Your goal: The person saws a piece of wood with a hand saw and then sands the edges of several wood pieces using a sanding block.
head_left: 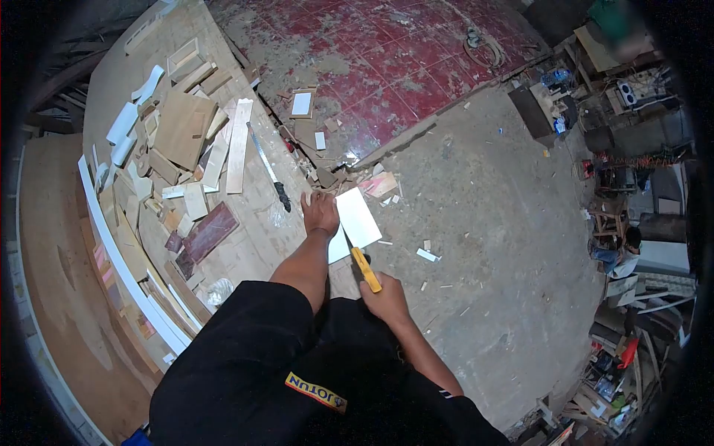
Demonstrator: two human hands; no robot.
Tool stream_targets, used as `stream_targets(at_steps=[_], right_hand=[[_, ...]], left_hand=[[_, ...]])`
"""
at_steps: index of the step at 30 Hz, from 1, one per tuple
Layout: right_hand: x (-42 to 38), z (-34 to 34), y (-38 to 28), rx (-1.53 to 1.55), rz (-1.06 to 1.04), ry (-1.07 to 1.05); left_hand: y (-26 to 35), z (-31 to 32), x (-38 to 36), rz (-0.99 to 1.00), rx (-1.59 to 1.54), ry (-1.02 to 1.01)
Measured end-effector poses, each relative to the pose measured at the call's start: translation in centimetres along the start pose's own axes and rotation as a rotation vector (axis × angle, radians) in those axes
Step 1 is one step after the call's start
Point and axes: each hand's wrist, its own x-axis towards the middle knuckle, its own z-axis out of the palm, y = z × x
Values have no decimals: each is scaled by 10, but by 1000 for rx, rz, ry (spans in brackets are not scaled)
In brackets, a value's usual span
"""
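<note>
My right hand [387, 299] is wrapped round the yellow handle of a handsaw [364, 267]. The narrow dark blade points away from me and lies in a cut line across a white board [358, 215]. My left hand [321, 214] grips the left edge of that board, fingers bent over it, just left of the blade. The board reaches past the edge of the workbench [260, 215], over the floor. Beyond my left hand a second saw [269, 167], with a black handle and a long thin blade, lies on the bench.
Wood offcuts [182, 130] are piled on the left of the bench, near a dark red-brown board [210, 233]. Long white strips [130, 271] run along its left side. Scraps litter the concrete floor [506, 223] and red tiles [357, 67]. A person [623, 256] sits at the far right.
</note>
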Motion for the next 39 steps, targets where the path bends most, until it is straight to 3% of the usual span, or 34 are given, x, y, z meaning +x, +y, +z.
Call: stream_targets(at_steps=[4, 16, 23, 31, 39], right_hand=[[-21, -10, -14, -17, 7, -22], [27, 28, -7, -31, -9, 25], [-14, -11, -5, -20, -57, 9], [45, 26, -1, -35, -14, 59], [-9, -18, -25, -55, 34, -20]], left_hand=[[-3, 4, -1, 15, -1, 6], [0, -5, -1, -18, -9, -44], [-1, 3, 0, -7, -8, 1], [-2, 0, 3, -4, -25, -2], [0, 3, 2, -4, 5, -10]])
